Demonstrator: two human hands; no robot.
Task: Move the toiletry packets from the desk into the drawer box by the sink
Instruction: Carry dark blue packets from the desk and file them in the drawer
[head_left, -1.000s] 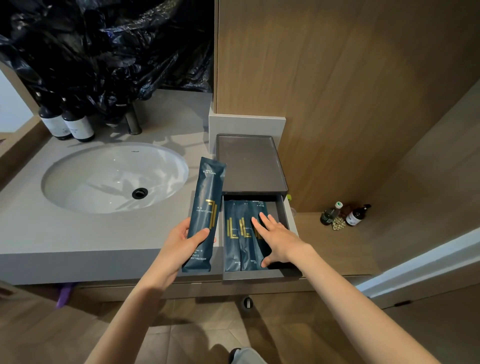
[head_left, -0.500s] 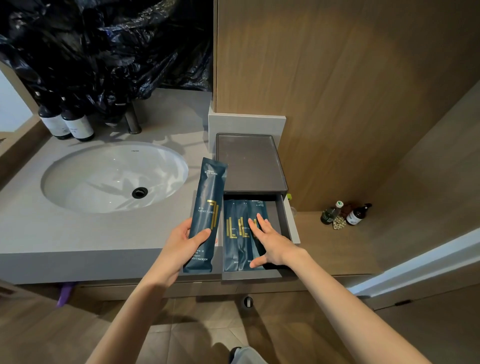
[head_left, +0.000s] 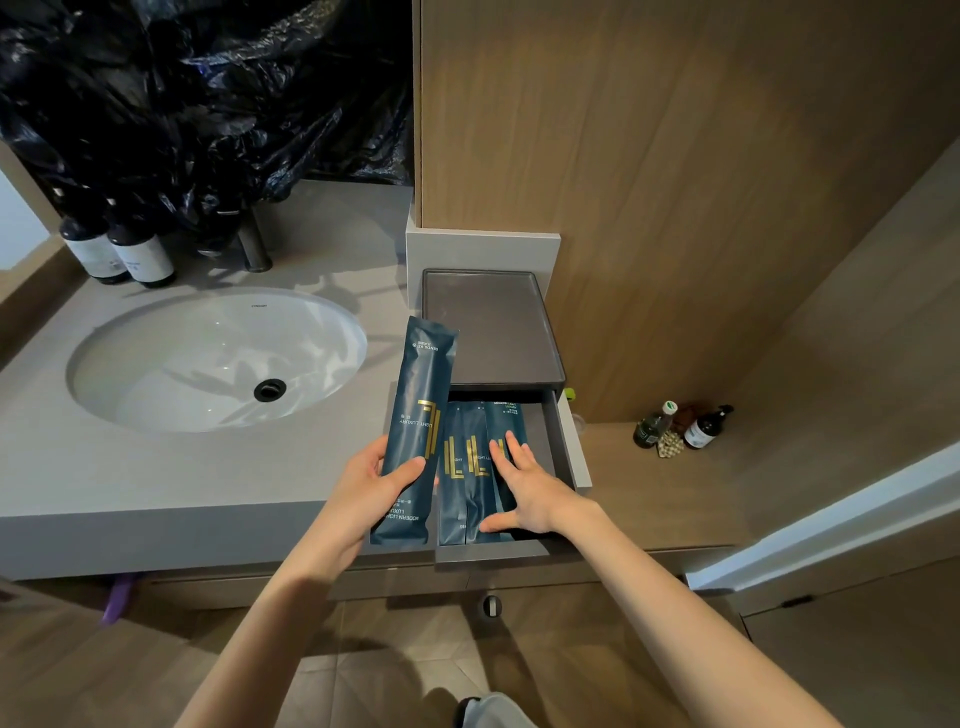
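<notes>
Mid-stowing: grips dental kit packet (head_left: 418, 415) in left hand (head_left: 363, 499), fingers curled round it, just left of open drawer (head_left: 565, 452); flattens stowed packets (head_left: 462, 467) with right hand (head_left: 530, 493), fingers straight; next likely needs laying it beside them

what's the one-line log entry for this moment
left hand: holds dental kit packet by drawer | right hand: flat on stowed packets | drawer: open
</notes>
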